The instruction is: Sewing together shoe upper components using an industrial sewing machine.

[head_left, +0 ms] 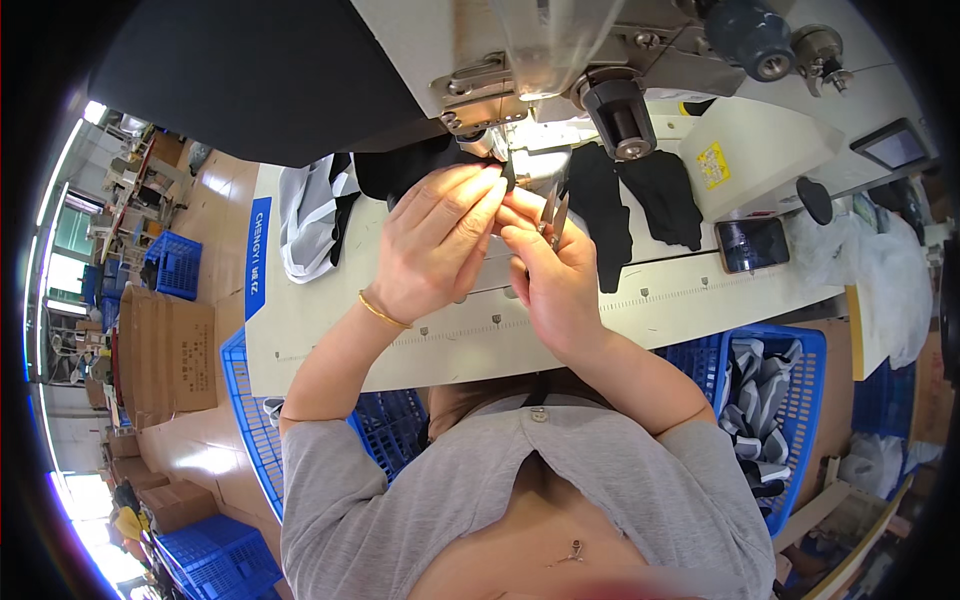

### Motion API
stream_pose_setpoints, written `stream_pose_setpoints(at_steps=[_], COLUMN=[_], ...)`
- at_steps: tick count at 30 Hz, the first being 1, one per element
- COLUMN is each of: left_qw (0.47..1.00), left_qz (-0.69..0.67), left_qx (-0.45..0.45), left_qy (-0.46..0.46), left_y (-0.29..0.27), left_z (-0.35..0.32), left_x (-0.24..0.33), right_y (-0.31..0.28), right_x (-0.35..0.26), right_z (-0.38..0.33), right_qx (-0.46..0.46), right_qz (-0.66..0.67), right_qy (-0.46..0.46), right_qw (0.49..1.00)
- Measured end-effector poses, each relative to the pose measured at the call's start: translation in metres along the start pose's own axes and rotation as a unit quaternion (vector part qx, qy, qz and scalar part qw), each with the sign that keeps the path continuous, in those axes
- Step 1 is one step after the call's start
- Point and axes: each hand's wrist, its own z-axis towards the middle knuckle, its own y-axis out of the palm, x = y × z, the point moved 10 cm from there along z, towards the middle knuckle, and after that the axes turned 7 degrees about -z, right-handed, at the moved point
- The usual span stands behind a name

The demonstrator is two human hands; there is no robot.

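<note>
Under the head of a sewing machine [490, 95], my left hand [440, 235] presses its fingers together on a piece of black fabric [410, 168], close to the lit needle area. A gold bangle [384, 310] circles that wrist. Just to the right, my right hand [560, 285] is closed around small metal thread snips [556, 218], their two blades apart and pointing away from me. The right fingertips are close to the left ones, near the fabric's edge; whether they also pinch cloth is hidden.
Black cut pieces [600, 215] lie right of the needle, and grey-and-white pieces [312, 220] at the left. A phone [752, 246] rests by the machine's base. Blue baskets [800, 400] stand under the table's edge; the right one holds grey-and-white fabric. A cardboard box [165, 355] stands on the floor.
</note>
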Motion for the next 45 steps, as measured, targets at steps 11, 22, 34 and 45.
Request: stream_pose_setpoints(at_steps=[11,22,34,45], left_qw=[1.0,0.999,0.982,0.876], left_qz=[-0.001,-0.02,0.166,0.128], left_qx=[0.015,0.019,-0.009,-0.432], left_qy=[-0.01,-0.04,-0.092,-0.17], left_y=[0.0,0.0,-0.034,0.034], left_z=[0.006,0.007,0.016,0.009], left_x=[-0.01,-0.019,-0.079,-0.142], right_y=[0.012,0.019,-0.009,0.018], right_x=[-0.005,-0.005,-0.006,-0.009], right_z=[-0.002,-0.002,-0.007,-0.011], right_qx=[-0.044,-0.056,-0.031,-0.117], right_qz=[0.037,0.037,-0.116,-0.163], right_qy=[-0.016,-0.025,-0.104,-0.071], right_qw=[0.998,0.997,0.987,0.977])
